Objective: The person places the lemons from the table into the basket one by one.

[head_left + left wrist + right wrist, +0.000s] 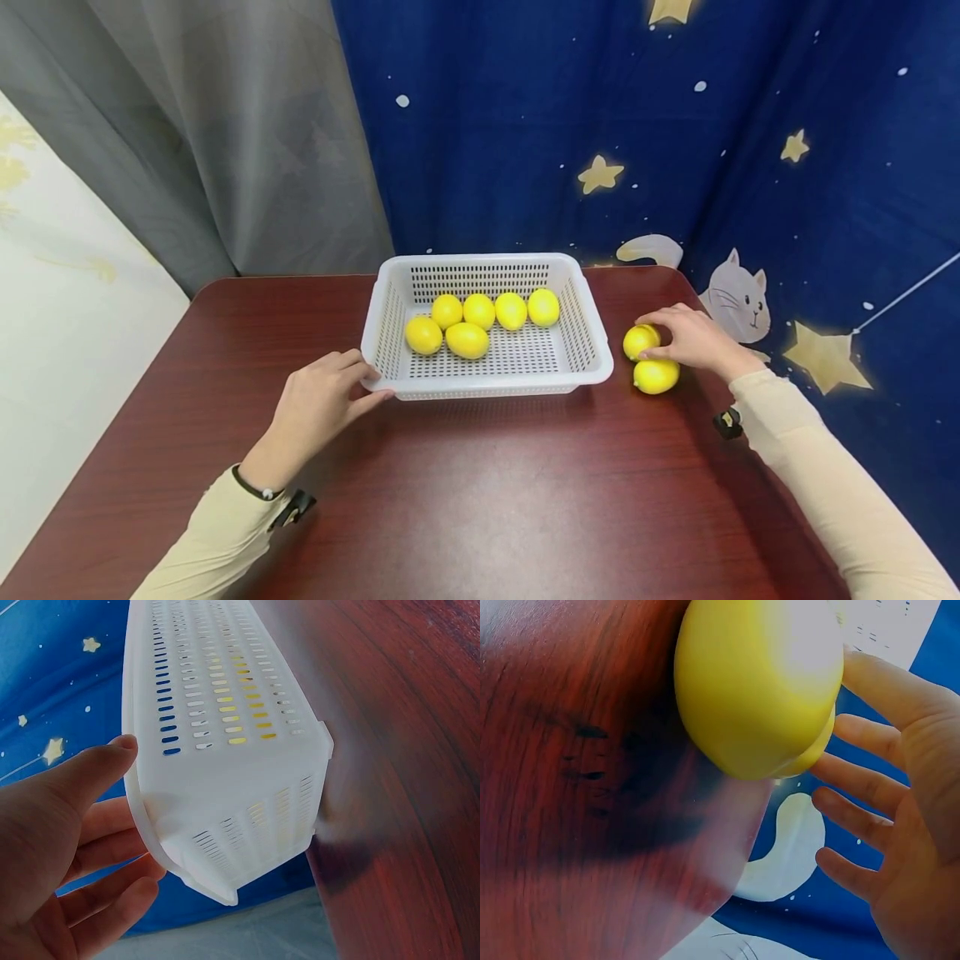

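Observation:
A white perforated basket (pixel 592 350) stands mid-table with several yellow lemons (pixel 467 339) inside. My left hand (pixel 363 379) rests against its front-left corner, fingers fairly straight on either side of the rim. The left wrist view shows the same basket (pixel 225 750) close up, with the thumb (pixel 97 772) beside the rim. Right of the basket, two lemons lie on the table. My right hand (pixel 643 337) pinches the farther lemon (pixel 639 340) between thumb and forefinger. The nearer lemon (pixel 656 376) lies just below it. A lemon (pixel 757 682) fills the right wrist view, with spread fingers (pixel 870 780) behind it.
The dark red wooden table (pixel 480 500) has a wide bare stretch in front of the basket. A grey curtain (pixel 225 133) and a blue starry cloth (pixel 600 125) hang behind. The table's right edge runs close to the two loose lemons.

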### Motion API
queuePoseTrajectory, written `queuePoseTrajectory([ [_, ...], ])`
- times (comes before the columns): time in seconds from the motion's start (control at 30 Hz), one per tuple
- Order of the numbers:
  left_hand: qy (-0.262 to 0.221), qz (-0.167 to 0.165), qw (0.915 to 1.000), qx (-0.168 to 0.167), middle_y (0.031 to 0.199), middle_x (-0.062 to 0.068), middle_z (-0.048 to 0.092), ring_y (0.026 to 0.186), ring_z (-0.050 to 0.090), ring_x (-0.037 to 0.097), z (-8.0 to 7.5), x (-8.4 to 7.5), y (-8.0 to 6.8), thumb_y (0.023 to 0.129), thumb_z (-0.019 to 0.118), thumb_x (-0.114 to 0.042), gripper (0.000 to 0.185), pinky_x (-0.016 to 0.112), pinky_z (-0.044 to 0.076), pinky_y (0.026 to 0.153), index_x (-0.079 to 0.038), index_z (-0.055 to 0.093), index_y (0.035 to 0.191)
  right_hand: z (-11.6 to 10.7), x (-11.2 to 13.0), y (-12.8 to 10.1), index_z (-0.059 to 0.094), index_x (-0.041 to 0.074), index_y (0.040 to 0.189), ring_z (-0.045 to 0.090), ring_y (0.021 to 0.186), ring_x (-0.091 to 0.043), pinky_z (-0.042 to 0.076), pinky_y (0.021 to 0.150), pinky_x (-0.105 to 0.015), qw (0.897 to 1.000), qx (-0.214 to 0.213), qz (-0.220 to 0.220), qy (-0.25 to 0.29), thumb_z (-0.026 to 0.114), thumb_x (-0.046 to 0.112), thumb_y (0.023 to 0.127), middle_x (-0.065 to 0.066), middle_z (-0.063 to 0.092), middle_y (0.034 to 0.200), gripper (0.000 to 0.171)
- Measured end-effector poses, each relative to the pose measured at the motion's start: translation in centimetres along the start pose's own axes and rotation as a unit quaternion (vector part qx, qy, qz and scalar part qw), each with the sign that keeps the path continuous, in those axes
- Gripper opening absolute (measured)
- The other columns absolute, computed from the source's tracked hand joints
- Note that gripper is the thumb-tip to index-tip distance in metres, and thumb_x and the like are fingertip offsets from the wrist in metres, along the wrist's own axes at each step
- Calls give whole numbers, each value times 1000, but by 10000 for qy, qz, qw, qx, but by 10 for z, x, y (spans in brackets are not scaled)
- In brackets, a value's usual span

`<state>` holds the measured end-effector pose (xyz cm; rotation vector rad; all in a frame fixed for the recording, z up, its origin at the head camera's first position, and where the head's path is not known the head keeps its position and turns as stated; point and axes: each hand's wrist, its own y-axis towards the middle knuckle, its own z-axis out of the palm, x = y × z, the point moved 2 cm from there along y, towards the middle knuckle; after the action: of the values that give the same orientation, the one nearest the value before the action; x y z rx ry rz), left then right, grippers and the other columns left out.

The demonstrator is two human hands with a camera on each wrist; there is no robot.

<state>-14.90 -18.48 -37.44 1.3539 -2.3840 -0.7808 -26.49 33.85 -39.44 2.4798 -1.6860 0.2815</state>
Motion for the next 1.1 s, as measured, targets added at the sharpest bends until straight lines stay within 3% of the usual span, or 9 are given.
queuePoseTrajectory([
  [0.47, -22, 8, 9999, -99, 72, -8, 57, 62, 48, 8, -1, -2, 0, 67, 88, -39, 30, 28, 43, 49, -17, 70, 78, 4, -1, 11, 61, 8, 134, 50, 122, -39, 33, 106, -65, 9995, 231, 198, 36, 74, 45, 84, -20, 64, 131, 63],
  [1.1, -34, -34, 10000, -15, 73, -9, 57, 63, 48, 7, -1, -1, -1, 68, 86, -41, 30, 26, 42, 49, -19, 70, 80, 9, 2, 19, 60, 14, 135, 59, 110, -35, 43, 100, -61, 9981, 235, 552, 147, 70, 55, 84, -16, 66, 129, 66],
])
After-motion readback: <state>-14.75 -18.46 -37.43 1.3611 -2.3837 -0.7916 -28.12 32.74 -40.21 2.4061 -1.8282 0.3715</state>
